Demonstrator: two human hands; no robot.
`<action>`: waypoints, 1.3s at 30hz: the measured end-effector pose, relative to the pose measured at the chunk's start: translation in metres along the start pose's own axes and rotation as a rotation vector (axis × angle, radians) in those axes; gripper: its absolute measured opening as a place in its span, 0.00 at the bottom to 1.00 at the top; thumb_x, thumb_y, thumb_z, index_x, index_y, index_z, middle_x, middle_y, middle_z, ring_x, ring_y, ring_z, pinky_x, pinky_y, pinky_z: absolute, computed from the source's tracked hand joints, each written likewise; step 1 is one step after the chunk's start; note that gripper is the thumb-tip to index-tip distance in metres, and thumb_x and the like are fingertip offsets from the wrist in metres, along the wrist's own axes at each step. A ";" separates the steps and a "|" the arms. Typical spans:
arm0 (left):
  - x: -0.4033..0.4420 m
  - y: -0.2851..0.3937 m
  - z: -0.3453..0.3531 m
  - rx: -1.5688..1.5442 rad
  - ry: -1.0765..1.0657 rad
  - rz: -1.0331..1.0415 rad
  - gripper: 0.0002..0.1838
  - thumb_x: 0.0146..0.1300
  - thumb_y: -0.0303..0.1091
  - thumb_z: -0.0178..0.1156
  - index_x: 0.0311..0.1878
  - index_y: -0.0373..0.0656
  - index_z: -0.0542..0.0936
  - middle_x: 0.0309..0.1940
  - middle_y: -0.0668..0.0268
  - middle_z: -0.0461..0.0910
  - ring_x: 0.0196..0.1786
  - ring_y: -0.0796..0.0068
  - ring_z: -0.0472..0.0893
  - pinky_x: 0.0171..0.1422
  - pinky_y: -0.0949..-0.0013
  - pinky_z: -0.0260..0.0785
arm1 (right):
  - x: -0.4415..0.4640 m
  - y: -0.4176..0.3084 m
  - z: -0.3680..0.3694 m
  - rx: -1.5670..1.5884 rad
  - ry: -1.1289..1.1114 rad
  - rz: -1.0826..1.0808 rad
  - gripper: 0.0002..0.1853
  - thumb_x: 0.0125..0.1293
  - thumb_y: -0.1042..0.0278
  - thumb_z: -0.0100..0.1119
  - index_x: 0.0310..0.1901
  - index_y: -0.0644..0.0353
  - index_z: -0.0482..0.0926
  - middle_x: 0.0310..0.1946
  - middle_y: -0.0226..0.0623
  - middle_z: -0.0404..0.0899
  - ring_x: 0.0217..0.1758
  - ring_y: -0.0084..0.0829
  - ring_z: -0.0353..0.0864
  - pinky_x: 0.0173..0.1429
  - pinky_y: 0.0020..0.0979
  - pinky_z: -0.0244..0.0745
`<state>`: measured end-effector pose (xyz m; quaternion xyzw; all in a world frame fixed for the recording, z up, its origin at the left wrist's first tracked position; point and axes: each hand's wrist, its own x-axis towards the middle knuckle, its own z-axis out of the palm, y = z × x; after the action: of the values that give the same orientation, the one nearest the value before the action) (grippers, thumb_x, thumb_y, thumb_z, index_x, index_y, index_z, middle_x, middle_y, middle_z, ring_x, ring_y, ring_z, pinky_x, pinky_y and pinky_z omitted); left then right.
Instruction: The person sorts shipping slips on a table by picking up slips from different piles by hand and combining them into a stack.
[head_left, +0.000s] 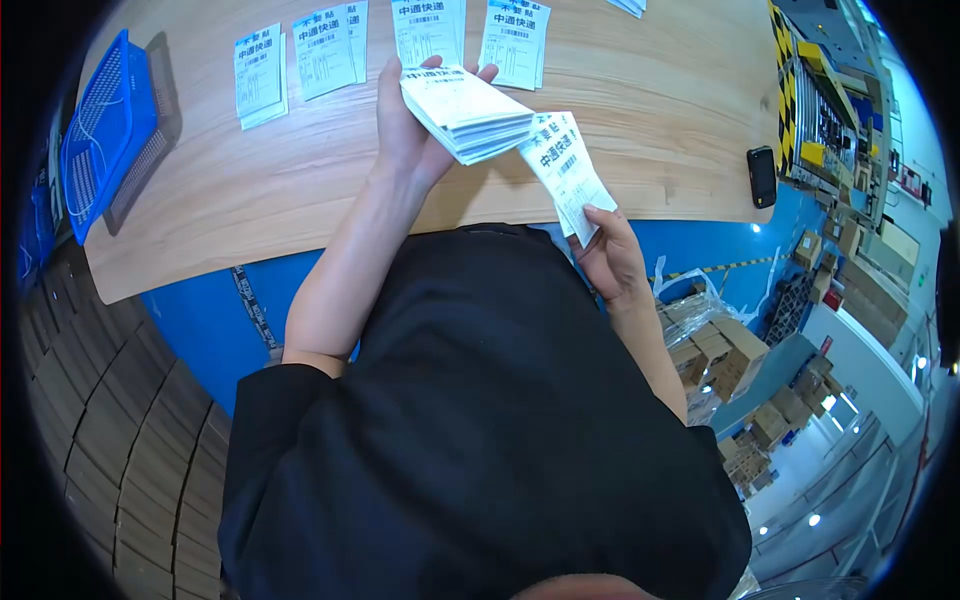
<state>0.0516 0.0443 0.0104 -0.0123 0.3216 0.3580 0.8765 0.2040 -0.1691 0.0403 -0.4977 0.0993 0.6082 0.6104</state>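
Observation:
A thick stack of printed paper slips (468, 108) rests in my left hand (408, 135), the fingers curled round it from below and behind. My right hand (612, 255) pinches the lower end of a few similar slips (568, 175) between thumb and fingers, just right of the stack and near the table's front edge. The upper end of these slips lies close to the stack's right corner; I cannot tell whether they touch. Beyond my hands, small piles of like slips (330, 50) lie in a row on the wooden table (660, 110).
A blue plastic basket (110, 140) sits tilted at the table's left edge. A black handheld device (762, 177) lies near the right edge. Cardboard boxes (720, 355) stand on the floor to the right, and stacked brown cartons (110, 430) are at lower left.

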 end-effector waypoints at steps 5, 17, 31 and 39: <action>-0.008 -0.002 0.003 0.027 -0.038 0.035 0.28 0.71 0.60 0.39 0.59 0.44 0.62 0.62 0.44 0.64 0.68 0.45 0.67 0.66 0.38 0.65 | 0.003 0.004 0.029 -0.091 -0.043 -0.060 0.22 0.63 0.78 0.56 0.58 0.61 0.64 0.48 0.42 0.77 0.48 0.30 0.82 0.41 0.29 0.82; -0.017 -0.009 0.002 0.040 -0.203 -0.004 0.31 0.68 0.60 0.43 0.59 0.42 0.65 0.57 0.43 0.69 0.62 0.39 0.71 0.64 0.41 0.68 | 0.011 0.006 0.055 -0.097 -0.249 0.053 0.25 0.66 0.78 0.54 0.64 0.63 0.61 0.57 0.42 0.72 0.61 0.33 0.75 0.64 0.37 0.74; -0.033 -0.007 0.020 -0.032 -0.243 -0.050 0.32 0.66 0.61 0.46 0.61 0.43 0.65 0.56 0.45 0.70 0.65 0.38 0.68 0.65 0.38 0.67 | 0.007 -0.003 0.043 -0.060 -0.639 0.204 0.48 0.57 0.49 0.68 0.72 0.63 0.54 0.66 0.47 0.66 0.69 0.42 0.66 0.71 0.48 0.61; -0.054 -0.016 0.030 0.461 -0.385 0.005 0.32 0.67 0.57 0.48 0.64 0.43 0.63 0.56 0.45 0.73 0.59 0.52 0.76 0.63 0.52 0.72 | 0.018 -0.020 0.063 -0.375 -0.576 0.165 0.52 0.56 0.35 0.63 0.70 0.69 0.55 0.64 0.47 0.68 0.67 0.36 0.69 0.68 0.39 0.67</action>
<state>0.0496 0.0064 0.0621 0.2561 0.2224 0.2734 0.9001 0.1947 -0.1067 0.0676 -0.3995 -0.1503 0.7786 0.4601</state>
